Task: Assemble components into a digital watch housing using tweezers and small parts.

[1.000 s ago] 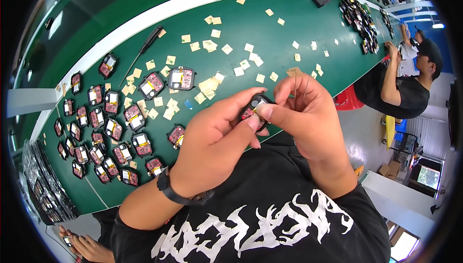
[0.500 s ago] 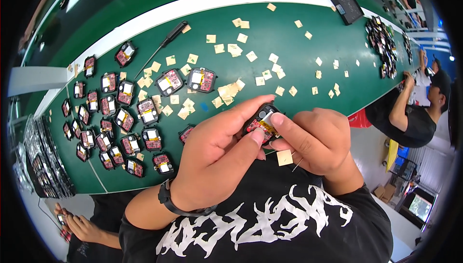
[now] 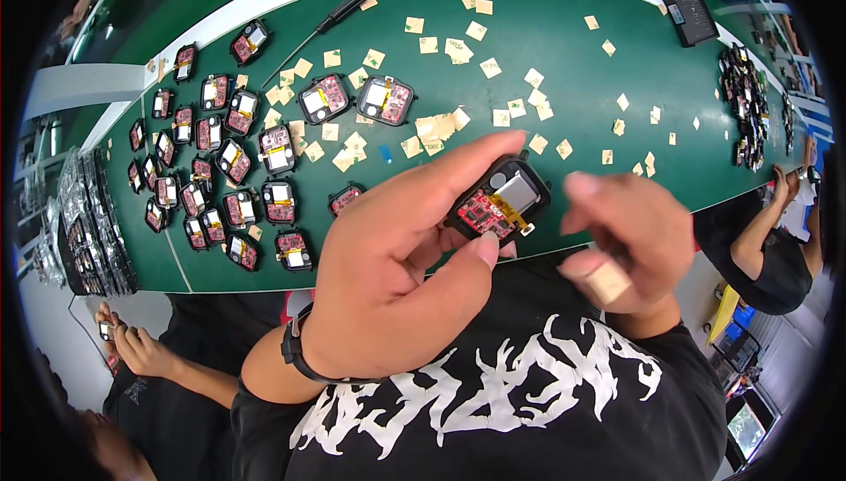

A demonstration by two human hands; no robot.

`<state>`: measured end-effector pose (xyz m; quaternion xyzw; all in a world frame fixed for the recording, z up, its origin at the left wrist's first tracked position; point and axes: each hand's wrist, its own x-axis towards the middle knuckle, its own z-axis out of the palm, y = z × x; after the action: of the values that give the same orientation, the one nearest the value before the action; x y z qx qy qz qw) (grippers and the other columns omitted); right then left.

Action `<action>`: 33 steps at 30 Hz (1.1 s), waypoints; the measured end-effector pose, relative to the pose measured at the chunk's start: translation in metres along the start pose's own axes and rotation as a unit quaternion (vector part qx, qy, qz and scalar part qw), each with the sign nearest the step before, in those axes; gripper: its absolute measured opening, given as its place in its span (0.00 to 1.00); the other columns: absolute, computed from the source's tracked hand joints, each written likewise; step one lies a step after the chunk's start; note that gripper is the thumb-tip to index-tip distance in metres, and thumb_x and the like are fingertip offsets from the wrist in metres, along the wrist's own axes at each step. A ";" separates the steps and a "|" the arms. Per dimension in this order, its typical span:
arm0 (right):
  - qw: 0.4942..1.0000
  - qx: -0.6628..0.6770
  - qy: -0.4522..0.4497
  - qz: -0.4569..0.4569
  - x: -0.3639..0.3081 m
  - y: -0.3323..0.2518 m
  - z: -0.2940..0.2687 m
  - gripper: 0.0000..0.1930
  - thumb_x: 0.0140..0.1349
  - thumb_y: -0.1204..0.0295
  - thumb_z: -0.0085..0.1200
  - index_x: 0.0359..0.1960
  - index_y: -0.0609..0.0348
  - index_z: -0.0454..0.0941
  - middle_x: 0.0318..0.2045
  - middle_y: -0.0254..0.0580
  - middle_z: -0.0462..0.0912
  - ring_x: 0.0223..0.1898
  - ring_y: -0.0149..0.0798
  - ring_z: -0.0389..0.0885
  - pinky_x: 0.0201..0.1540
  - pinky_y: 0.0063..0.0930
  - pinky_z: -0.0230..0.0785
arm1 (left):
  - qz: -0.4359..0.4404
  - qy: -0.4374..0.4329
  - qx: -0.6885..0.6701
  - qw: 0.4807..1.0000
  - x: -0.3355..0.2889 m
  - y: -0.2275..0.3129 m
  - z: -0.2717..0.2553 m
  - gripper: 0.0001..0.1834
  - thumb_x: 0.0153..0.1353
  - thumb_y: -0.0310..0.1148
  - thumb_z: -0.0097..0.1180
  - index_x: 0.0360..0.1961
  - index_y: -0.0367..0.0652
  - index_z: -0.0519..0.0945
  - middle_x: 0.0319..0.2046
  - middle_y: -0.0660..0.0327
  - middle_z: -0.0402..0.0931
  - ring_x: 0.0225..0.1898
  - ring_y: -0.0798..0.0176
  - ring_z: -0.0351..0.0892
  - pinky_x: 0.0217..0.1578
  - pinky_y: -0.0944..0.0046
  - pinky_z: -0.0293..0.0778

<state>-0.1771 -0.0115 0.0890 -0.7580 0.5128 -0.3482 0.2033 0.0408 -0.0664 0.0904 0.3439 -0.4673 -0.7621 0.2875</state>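
Over green bench (image 3: 564, 84), left hand (image 3: 397, 278) still pinches module (image 3: 500, 201); right hand (image 3: 630, 238), withdrawn, grips paper square (image 3: 608, 283).

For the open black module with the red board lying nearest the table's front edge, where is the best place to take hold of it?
Grip the black module by its two outer frame edges, coming from above with thumb and finger on opposite sides. It lies flat with the red board and pale cell facing up, so those exposed parts are probably best left untouched. The left hand holds a similar module by its rim.
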 end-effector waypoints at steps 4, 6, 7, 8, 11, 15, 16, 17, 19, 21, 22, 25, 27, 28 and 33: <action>0.971 0.083 0.186 0.127 -0.034 0.044 -0.009 0.17 0.65 0.71 0.60 0.53 0.69 0.81 0.26 0.30 0.77 0.26 0.22 0.71 0.31 0.17 0.63 | -0.017 0.003 -0.038 0.999 0.004 -0.007 0.005 0.30 0.62 0.21 0.48 0.68 0.30 0.67 0.48 0.53 0.80 0.38 0.69 0.78 0.36 0.72 0.74; 0.907 0.010 0.261 0.331 -0.047 0.068 -0.030 0.15 0.69 0.69 0.58 0.52 0.65 0.83 0.29 0.25 0.75 0.30 0.19 0.68 0.34 0.14 0.60 | -0.022 0.003 -0.037 0.999 0.005 -0.009 0.009 0.30 0.63 0.21 0.48 0.68 0.30 0.67 0.48 0.52 0.80 0.38 0.69 0.78 0.36 0.72 0.74; 0.872 -0.006 0.284 0.398 -0.056 0.085 -0.046 0.15 0.69 0.67 0.59 0.51 0.64 0.84 0.33 0.27 0.80 0.35 0.21 0.72 0.40 0.14 0.64 | -0.017 -0.002 -0.017 1.000 0.005 -0.010 0.010 0.29 0.63 0.20 0.50 0.68 0.30 0.67 0.48 0.52 0.80 0.39 0.69 0.79 0.38 0.72 0.74; 0.860 -0.043 0.309 0.405 -0.072 0.107 -0.061 0.16 0.69 0.65 0.59 0.50 0.65 0.84 0.40 0.31 0.84 0.42 0.23 0.77 0.49 0.16 0.67 | -0.011 -0.007 0.004 1.000 0.004 -0.010 0.011 0.29 0.64 0.19 0.51 0.68 0.30 0.68 0.48 0.53 0.80 0.41 0.69 0.79 0.39 0.72 0.75; 0.834 -0.133 0.363 0.393 -0.138 0.176 -0.113 0.18 0.68 0.62 0.60 0.51 0.65 0.84 0.44 0.36 0.86 0.47 0.25 0.79 0.54 0.20 0.68 | 0.017 -0.022 0.100 0.995 0.006 -0.013 0.011 0.28 0.64 0.17 0.55 0.66 0.30 0.70 0.48 0.54 0.81 0.42 0.69 0.80 0.42 0.71 0.76; 0.745 -0.328 0.320 0.484 -0.181 0.203 -0.156 0.26 0.65 0.52 0.61 0.54 0.62 0.82 0.39 0.45 0.86 0.43 0.31 0.82 0.47 0.25 0.71 | 0.080 -0.043 0.218 0.972 0.006 -0.021 0.006 0.25 0.64 0.17 0.59 0.63 0.30 0.74 0.46 0.54 0.82 0.43 0.68 0.82 0.46 0.70 0.76; 0.704 -0.398 0.281 0.517 -0.182 0.205 -0.159 0.29 0.64 0.49 0.61 0.56 0.61 0.81 0.37 0.49 0.86 0.41 0.35 0.83 0.45 0.29 0.72 | 0.127 0.000 0.223 0.967 0.007 -0.031 0.008 0.22 0.60 0.18 0.59 0.57 0.37 0.81 0.38 0.52 0.85 0.33 0.61 0.83 0.39 0.68 0.76; 0.702 -0.399 0.284 0.518 -0.192 0.214 -0.164 0.29 0.64 0.49 0.61 0.56 0.61 0.81 0.37 0.49 0.86 0.41 0.35 0.83 0.45 0.29 0.72 | 0.129 -0.003 0.223 0.966 0.007 -0.030 0.007 0.22 0.60 0.18 0.59 0.57 0.37 0.81 0.38 0.52 0.85 0.33 0.61 0.83 0.39 0.68 0.76; 0.713 -0.471 0.286 0.433 -0.213 0.233 -0.170 0.31 0.63 0.47 0.59 0.58 0.58 0.80 0.36 0.53 0.84 0.40 0.46 0.84 0.45 0.37 0.73 | 0.099 -0.007 0.278 0.955 0.003 -0.026 0.004 0.21 0.60 0.18 0.59 0.56 0.37 0.81 0.37 0.52 0.85 0.34 0.60 0.84 0.37 0.68 0.76; 0.704 -0.477 0.292 0.439 -0.210 0.235 -0.170 0.31 0.63 0.46 0.59 0.59 0.57 0.79 0.39 0.54 0.84 0.42 0.50 0.83 0.47 0.40 0.73 | 0.089 0.004 0.292 0.952 -0.003 -0.023 0.002 0.20 0.60 0.19 0.59 0.55 0.37 0.81 0.37 0.52 0.85 0.33 0.60 0.84 0.37 0.67 0.76; 0.692 -0.484 0.298 0.446 -0.207 0.235 -0.170 0.32 0.63 0.45 0.59 0.59 0.56 0.79 0.42 0.55 0.84 0.44 0.53 0.83 0.50 0.42 0.73 | 0.080 0.013 0.303 0.949 -0.005 -0.022 0.001 0.20 0.61 0.19 0.59 0.55 0.36 0.81 0.36 0.51 0.85 0.33 0.60 0.84 0.36 0.66 0.76; 0.669 -0.510 0.285 0.459 -0.197 0.233 -0.167 0.33 0.62 0.43 0.58 0.60 0.54 0.78 0.46 0.58 0.83 0.47 0.55 0.82 0.52 0.42 0.73 | 0.069 0.050 0.260 0.962 -0.010 -0.029 -0.004 0.18 0.62 0.21 0.59 0.54 0.36 0.82 0.36 0.50 0.85 0.31 0.60 0.84 0.34 0.66 0.76; 0.661 -0.515 0.276 0.471 -0.201 0.242 -0.175 0.34 0.62 0.41 0.57 0.61 0.52 0.78 0.48 0.61 0.82 0.51 0.58 0.80 0.54 0.46 0.71 | 0.061 0.033 0.258 0.964 -0.013 -0.027 -0.009 0.21 0.66 0.22 0.59 0.60 0.30 0.77 0.36 0.58 0.81 0.33 0.71 0.79 0.35 0.73 0.75; 0.654 -0.535 0.271 0.461 -0.201 0.246 -0.180 0.33 0.62 0.41 0.56 0.60 0.52 0.79 0.46 0.62 0.83 0.49 0.60 0.81 0.53 0.47 0.72 | 0.051 0.042 0.246 0.967 -0.013 -0.025 -0.010 0.23 0.66 0.23 0.59 0.62 0.30 0.75 0.37 0.58 0.81 0.34 0.71 0.79 0.36 0.72 0.76; 0.683 -0.535 0.242 0.434 -0.211 0.263 -0.202 0.27 0.65 0.43 0.54 0.47 0.54 0.87 0.36 0.61 0.86 0.41 0.60 0.85 0.46 0.49 0.75 | 0.081 0.047 0.159 0.983 -0.022 -0.011 -0.016 0.27 0.64 0.18 0.51 0.66 0.27 0.70 0.49 0.52 0.80 0.40 0.68 0.81 0.41 0.69 0.78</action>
<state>-0.5415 0.0891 -0.0168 -0.3199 0.9148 -0.0584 -0.2397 0.0651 -0.0535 0.0809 0.3819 -0.5942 -0.6356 0.3116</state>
